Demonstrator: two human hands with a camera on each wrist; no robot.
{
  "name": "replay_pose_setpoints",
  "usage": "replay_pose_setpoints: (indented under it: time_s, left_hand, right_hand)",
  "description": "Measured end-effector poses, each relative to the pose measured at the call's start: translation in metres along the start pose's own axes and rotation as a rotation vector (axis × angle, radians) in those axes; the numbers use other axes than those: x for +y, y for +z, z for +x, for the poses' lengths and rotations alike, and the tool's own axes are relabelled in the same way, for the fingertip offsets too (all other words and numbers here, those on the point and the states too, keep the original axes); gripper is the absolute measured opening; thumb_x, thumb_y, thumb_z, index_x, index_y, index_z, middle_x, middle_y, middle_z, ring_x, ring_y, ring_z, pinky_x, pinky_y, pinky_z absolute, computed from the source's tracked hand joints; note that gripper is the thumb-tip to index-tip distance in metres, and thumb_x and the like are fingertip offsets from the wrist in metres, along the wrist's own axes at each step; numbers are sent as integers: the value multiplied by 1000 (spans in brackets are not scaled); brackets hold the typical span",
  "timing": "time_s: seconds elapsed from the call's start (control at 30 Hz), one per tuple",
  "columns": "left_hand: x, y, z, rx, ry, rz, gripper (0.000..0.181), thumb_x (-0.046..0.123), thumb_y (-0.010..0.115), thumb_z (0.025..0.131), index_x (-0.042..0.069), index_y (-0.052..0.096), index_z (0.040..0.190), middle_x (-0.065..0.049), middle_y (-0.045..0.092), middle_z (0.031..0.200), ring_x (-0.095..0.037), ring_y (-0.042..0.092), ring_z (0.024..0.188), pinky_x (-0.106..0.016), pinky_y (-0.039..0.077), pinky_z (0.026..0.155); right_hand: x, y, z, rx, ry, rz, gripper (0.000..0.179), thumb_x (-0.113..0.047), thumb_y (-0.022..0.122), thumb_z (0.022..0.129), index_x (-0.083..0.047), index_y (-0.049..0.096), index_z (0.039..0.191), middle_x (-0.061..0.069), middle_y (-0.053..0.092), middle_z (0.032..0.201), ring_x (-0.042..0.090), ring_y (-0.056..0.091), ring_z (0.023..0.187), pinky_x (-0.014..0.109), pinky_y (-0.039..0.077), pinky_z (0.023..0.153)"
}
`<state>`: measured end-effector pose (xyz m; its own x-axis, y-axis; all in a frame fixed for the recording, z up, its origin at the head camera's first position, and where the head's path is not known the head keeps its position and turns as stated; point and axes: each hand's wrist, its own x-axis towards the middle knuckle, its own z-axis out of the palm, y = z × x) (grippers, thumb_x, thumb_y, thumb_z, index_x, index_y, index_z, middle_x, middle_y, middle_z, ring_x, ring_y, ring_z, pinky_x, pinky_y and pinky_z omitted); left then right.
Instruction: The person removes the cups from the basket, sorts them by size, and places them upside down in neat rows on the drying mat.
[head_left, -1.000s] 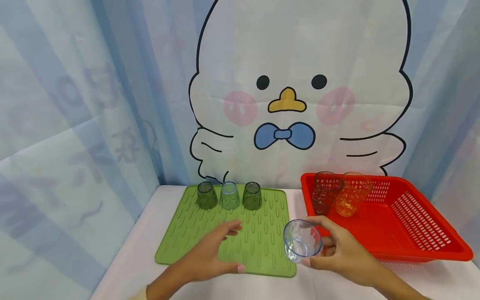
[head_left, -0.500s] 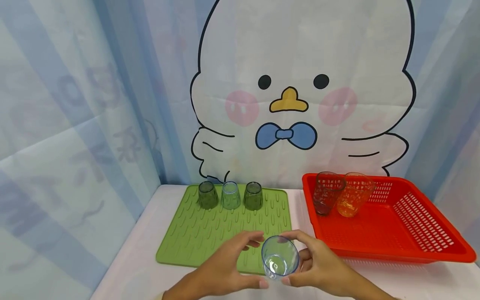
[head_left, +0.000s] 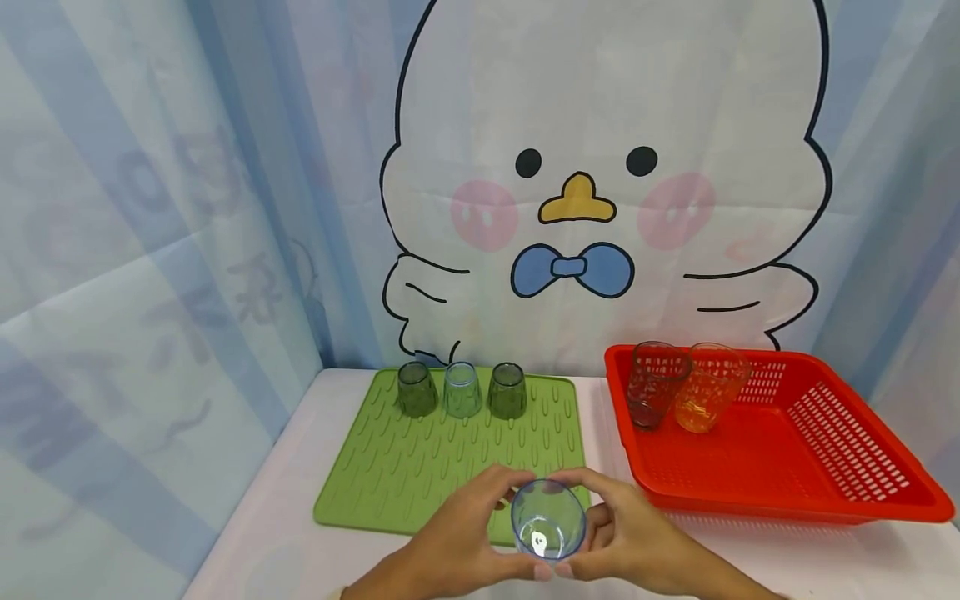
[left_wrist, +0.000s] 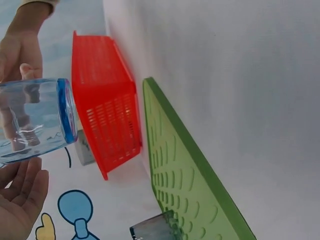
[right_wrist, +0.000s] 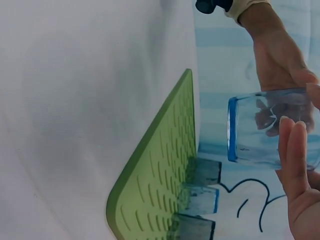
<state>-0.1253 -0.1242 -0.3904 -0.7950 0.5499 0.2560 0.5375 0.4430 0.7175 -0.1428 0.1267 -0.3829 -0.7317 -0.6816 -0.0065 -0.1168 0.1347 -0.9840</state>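
A clear drinking glass with a blue-tinted base is held upright above the near edge of a green drying mat. My right hand grips its right side, thumb in front and index finger behind. From the left, my left hand curves thumb and fingers round the rim. Side on, the wrist views show the glass above the tabletop between both hands. Along the mat's back edge, a dark glass, a pale bluish glass and another dark glass stand upside down.
A red plastic basket sits to the right of the mat on the white tabletop. Inside it, a dark tumbler and an amber-looking tumbler lean at the left. A printed curtain hangs behind.
The right hand has carried the glass left and nearer, from beside the basket to the middle. The left hand has moved right and now meets the glass, where a gap was before.
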Motion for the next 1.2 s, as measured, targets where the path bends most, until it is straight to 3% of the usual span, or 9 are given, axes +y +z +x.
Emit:
replay_pose_setpoints:
  time_s: [0.27,0.7,0.83,0.97,1.07,1.2]
  left_hand:
    - [0,2,-2,26,-5,29,71,55,78,81,23,50,138,10,56,118,-2,54,105,-28,53,92]
    - [11,-9,-1,91,-6,-43,71,50,80,82,22,50,139,11,56,125,-6,56,111,-31,54,94]
    - [12,-9,-2,106,-1,-55,71,48,81,82,20,50,139,10,56,125,-7,56,111,-28,53,94]
    - [12,-7,-2,113,3,-74,71,46,82,82,17,50,139,7,58,125,-9,58,111,-27,53,95]
    - [10,-6,-3,120,22,-80,70,44,81,83,15,50,139,5,59,126,-11,58,111,-27,53,94]
    - [6,-6,-4,133,55,-76,72,41,81,85,13,47,142,4,58,128,-12,58,112,-28,53,94]
  right_hand:
    - [3,1,2,-9,26,-9,75,-10,81,83,-1,41,145,8,71,81,10,67,64,29,60,65]
    - [23,9,10,-25,-1,3,75,-10,82,80,0,43,144,6,67,97,4,61,69,22,55,61]
    - [34,17,14,-38,-6,58,74,-9,81,80,-1,45,144,13,68,113,7,60,80,21,52,64]
    - [42,25,19,-45,-39,116,70,-6,78,83,-5,46,144,21,61,130,14,62,100,24,54,81]
    - [44,28,21,-30,-59,119,63,-8,76,86,-4,49,142,23,61,130,17,64,104,29,57,87]
    - [44,28,19,-7,-24,127,57,-10,74,89,0,50,140,16,69,112,12,67,86,30,59,73]
